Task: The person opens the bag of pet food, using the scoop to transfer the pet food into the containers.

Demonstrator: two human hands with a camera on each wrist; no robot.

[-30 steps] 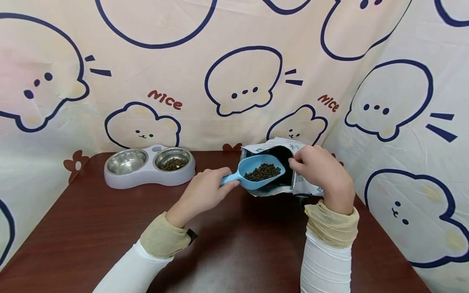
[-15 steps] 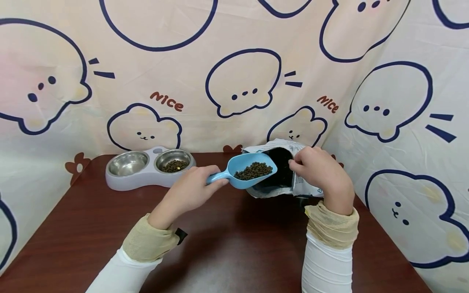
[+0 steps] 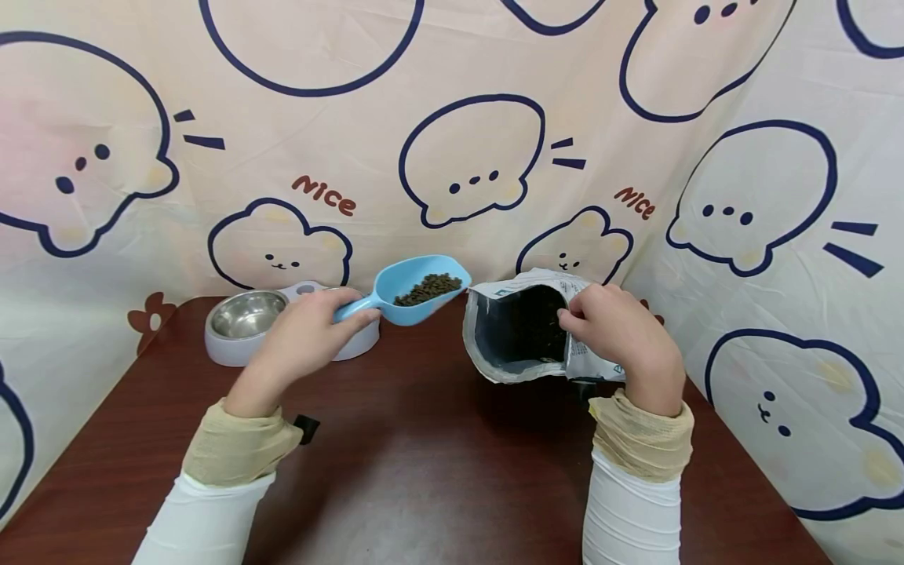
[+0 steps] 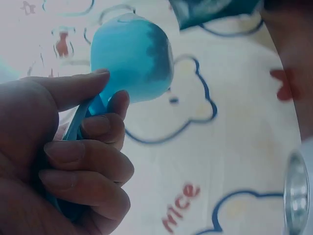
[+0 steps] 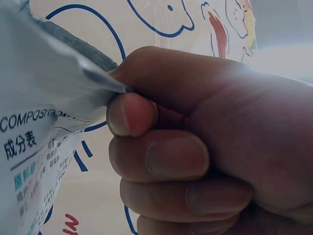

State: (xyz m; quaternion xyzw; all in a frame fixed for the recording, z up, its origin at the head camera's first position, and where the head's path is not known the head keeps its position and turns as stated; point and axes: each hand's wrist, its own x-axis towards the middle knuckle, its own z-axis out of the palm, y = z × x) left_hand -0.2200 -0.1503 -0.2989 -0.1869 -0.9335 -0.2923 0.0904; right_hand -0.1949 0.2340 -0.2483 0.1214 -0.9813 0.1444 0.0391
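My left hand point(image 3: 300, 333) grips the handle of a light blue scoop point(image 3: 404, 286), which carries brown kibble point(image 3: 429, 289) above the table. In the left wrist view its fingers curl round the handle, and the scoop point(image 4: 129, 56) shows from outside. With thumb and forefinger my right hand point(image 3: 621, 333) pinches the edge of a white pet food bag point(image 3: 596, 357), whose dark mouth faces left. Printed text shows on the bag point(image 5: 44, 112) in the right wrist view. Behind my left hand stands a pale double bowl point(image 3: 229, 349); the hand and scoop hide most of its right bowl.
The left steel bowl point(image 3: 249, 314) shows bare metal. A dark brown table point(image 3: 424, 471) lies beneath everything. A cartoon-printed curtain point(image 3: 466, 47) closes off the back and sides. A small dark object point(image 3: 582, 388) sits under the bag.
My left hand has carried the loaded scoop leftward and up, out of the bag's mouth and towards the double bowl. My right hand keeps its pinch on the bag in the same place.
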